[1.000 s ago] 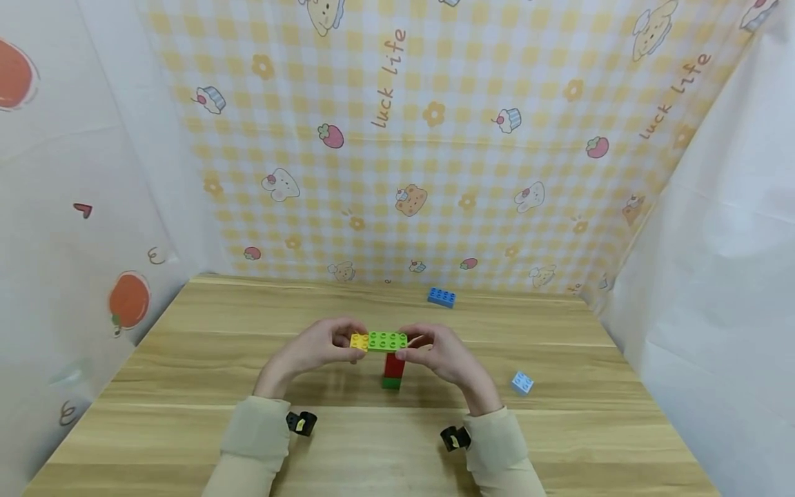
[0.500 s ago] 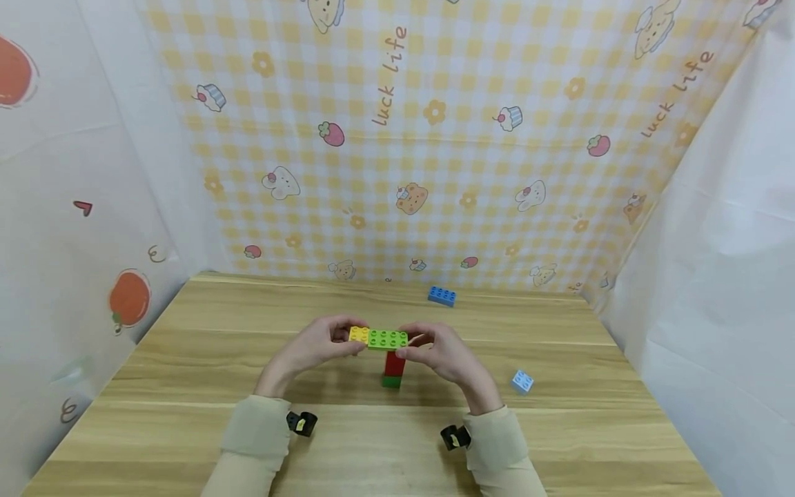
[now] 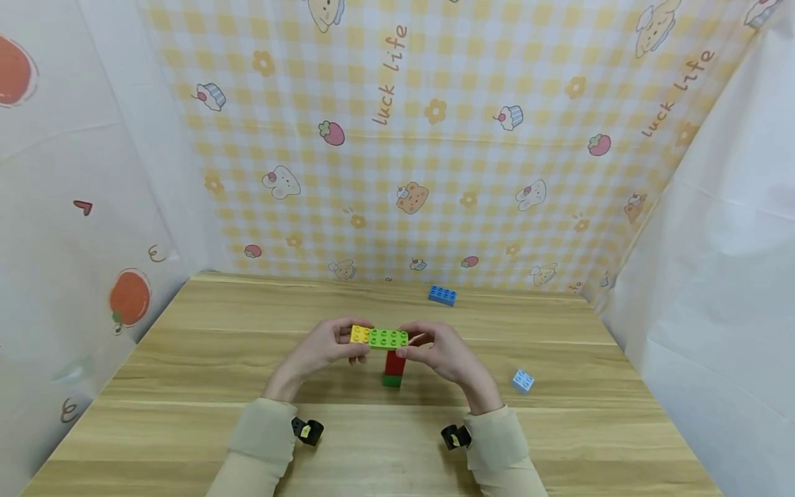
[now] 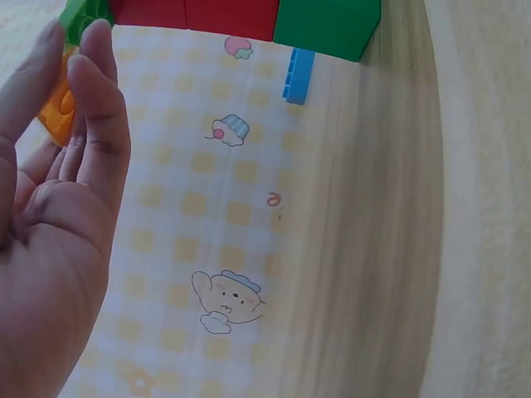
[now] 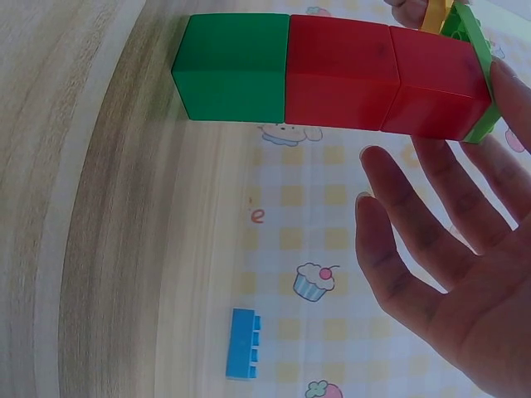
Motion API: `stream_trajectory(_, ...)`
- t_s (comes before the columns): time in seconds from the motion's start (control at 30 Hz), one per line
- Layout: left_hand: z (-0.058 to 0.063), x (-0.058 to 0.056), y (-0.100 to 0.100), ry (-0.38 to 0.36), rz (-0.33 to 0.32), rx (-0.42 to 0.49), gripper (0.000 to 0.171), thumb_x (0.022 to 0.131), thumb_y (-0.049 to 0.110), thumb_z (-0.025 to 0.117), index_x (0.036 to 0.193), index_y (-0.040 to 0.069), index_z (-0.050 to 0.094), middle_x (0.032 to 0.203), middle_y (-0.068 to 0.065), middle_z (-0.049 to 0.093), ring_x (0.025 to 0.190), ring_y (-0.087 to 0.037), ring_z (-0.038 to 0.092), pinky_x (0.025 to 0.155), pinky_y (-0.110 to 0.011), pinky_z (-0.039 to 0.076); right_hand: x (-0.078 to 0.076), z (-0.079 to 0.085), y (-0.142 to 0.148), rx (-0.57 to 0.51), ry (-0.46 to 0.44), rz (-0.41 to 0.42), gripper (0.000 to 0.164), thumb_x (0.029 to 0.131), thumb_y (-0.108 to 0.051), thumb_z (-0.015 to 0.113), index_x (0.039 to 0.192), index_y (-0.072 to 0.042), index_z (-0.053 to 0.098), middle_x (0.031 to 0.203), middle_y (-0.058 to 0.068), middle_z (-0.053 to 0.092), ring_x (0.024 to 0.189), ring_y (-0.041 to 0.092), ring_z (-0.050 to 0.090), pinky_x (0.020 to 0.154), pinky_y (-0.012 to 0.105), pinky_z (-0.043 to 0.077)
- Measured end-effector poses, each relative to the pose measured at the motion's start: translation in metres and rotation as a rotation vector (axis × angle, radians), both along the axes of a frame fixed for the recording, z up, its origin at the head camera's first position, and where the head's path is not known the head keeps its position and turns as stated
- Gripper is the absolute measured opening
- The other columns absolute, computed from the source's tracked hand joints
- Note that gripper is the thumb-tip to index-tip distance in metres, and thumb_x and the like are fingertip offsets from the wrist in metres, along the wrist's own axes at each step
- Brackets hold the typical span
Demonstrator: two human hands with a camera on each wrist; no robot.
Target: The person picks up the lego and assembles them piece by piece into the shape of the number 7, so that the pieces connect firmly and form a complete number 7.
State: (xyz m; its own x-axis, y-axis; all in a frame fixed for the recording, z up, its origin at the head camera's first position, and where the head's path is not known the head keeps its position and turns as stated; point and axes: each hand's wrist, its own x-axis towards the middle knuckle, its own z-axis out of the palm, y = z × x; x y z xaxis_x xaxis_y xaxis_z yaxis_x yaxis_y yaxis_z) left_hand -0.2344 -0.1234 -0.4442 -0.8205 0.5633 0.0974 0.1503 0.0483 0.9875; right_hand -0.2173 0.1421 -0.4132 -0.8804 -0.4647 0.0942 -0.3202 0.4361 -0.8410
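Note:
A tower of bricks stands upright on the table, with a green brick (image 5: 232, 70) at the bottom and two red bricks (image 5: 342, 73) above it. Across its top lies a light green brick (image 3: 388, 338), sticking out to the left of the tower. My right hand (image 3: 437, 348) pinches this brick's right end between thumb and fingers; its other fingers spread beside the red bricks in the right wrist view. A yellow brick (image 3: 358, 335) is in my left hand (image 3: 326, 345), thumb in front and fingers behind, its edge right at the light green brick's left end.
A blue brick (image 3: 442, 296) lies at the back of the wooden table (image 3: 248, 304), near the checked cloth (image 3: 373, 159). To the right of my right hand sits a light blue brick (image 3: 522, 382). White sheets (image 3: 702, 228) hang on both sides.
My left hand and forearm have shifted slightly right, bringing the yellow brick a little right against the light green brick's end. My right hand stays at the light green brick.

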Motion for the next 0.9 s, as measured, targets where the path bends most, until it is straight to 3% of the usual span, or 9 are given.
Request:
stream_trajectory(0.23, -0.001, 0.001, -0.003, -0.064, -0.006, 0.058, 0.055, 0.089, 0.007, 0.072, 0.136, -0.008, 0.046, 0.109, -0.027, 0.064, 0.085, -0.025, 0.068, 0.073, -0.039, 0.055, 0.000, 0.001, -0.002, 0.000, 0.014, 0.004, 0.030, 0.089, -0.022, 0.074, 0.118, -0.014, 0.069, 0.110, -0.002, 0.068, 0.099, 0.021, 0.062, 0.077, 0.037, 0.052)
stream_trajectory(0.37, 0.000, 0.003, -0.004, -0.058, 0.005, 0.068, 0.053, 0.089, 0.008, 0.073, 0.134, -0.007, 0.049, 0.109, -0.026, 0.064, 0.085, -0.024, 0.068, 0.070, -0.032, 0.054, 0.000, 0.001, -0.003, 0.001, 0.020, 0.009, 0.030, 0.089, -0.022, 0.074, 0.118, -0.014, 0.069, 0.110, -0.002, 0.068, 0.099, 0.021, 0.062, 0.077, 0.036, 0.052)
stream_trajectory(0.53, 0.001, 0.005, -0.002, -0.045, -0.007, 0.085, 0.051, 0.089, 0.007, 0.071, 0.133, -0.008, 0.049, 0.107, -0.034, 0.060, 0.080, -0.020, 0.067, 0.067, -0.031, 0.054, 0.000, 0.002, -0.002, 0.014, 0.020, 0.006, 0.031, 0.090, -0.022, 0.074, 0.119, -0.014, 0.068, 0.111, -0.002, 0.068, 0.099, 0.022, 0.062, 0.076, 0.036, 0.053)
stream_trajectory(0.9, -0.004, 0.008, 0.008, -0.054, 0.048, 0.119, 0.050, 0.091, 0.004, 0.069, 0.133, -0.010, 0.048, 0.102, -0.029, 0.063, 0.078, -0.019, 0.067, 0.063, -0.024, 0.051, 0.001, 0.002, -0.001, 0.013, 0.024, 0.005, 0.031, 0.090, -0.021, 0.074, 0.118, -0.012, 0.068, 0.110, 0.001, 0.068, 0.099, 0.023, 0.061, 0.075, 0.036, 0.052)
